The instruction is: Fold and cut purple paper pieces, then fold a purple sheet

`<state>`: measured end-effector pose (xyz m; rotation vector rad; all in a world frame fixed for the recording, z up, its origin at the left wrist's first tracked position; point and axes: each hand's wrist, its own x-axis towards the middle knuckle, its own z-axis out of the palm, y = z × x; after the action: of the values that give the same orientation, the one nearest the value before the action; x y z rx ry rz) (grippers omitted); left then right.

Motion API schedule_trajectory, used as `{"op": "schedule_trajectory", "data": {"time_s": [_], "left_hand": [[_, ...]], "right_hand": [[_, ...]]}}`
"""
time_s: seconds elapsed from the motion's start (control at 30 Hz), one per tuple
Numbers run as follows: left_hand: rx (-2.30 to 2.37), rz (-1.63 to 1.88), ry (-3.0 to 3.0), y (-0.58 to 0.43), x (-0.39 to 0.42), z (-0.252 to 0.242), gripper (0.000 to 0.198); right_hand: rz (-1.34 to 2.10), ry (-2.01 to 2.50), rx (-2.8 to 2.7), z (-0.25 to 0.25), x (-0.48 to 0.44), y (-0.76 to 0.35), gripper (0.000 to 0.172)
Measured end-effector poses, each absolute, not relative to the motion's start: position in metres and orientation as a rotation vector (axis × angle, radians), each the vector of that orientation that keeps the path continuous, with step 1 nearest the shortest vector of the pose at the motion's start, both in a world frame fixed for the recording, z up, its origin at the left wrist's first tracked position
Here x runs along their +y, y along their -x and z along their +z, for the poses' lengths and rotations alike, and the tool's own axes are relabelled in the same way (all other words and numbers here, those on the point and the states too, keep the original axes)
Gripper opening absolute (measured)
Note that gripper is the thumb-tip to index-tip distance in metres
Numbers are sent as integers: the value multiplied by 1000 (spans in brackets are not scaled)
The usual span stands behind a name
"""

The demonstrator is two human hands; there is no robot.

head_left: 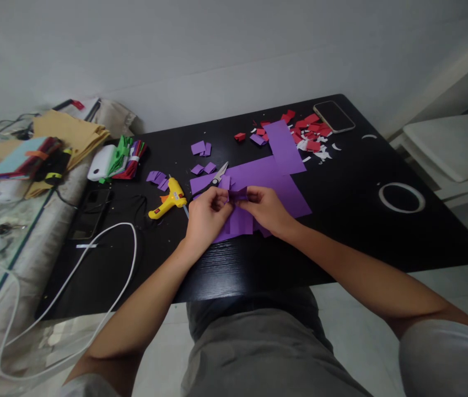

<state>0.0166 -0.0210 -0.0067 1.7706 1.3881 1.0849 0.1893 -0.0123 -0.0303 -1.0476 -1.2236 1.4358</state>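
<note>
Between my two hands is a small strip of purple paper, pinched at both ends. My left hand is closed on its left end, and my right hand grips the right end with thumb and fingers. Beneath them lie larger purple paper sheets, overlapping on the black table. Scissors rest on the sheets just beyond my left hand, their blades pointing away and their handles partly hidden. A yellow glue gun lies left of my left hand.
Small purple paper pieces lie behind the glue gun. Red and white scraps and a phone are at the back right. A white ring sits at right. A white cable loops at left, near a dark phone.
</note>
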Motion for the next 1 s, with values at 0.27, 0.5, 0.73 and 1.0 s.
{"op": "schedule_trajectory", "data": {"time_s": [0.27,0.5,0.73,1.0], "left_hand": [[1404,1099,-1779,-17,-21,-5,17],[1386,1128,-1742,-17,-21,-8,18],[1375,1144,-1747,-17,-20,-16,23],[1354,1220,-1718,-18,-19,-16,25]], "right_hand": [[1321,1068,-1283,-34,-11,-187,13],[1261,1088,-1276,-34,-11,-186,16],[1242,1045,-1291,-35,-13,-184,16],[1178,1114,-1307,-34,-16,-183,14]]}}
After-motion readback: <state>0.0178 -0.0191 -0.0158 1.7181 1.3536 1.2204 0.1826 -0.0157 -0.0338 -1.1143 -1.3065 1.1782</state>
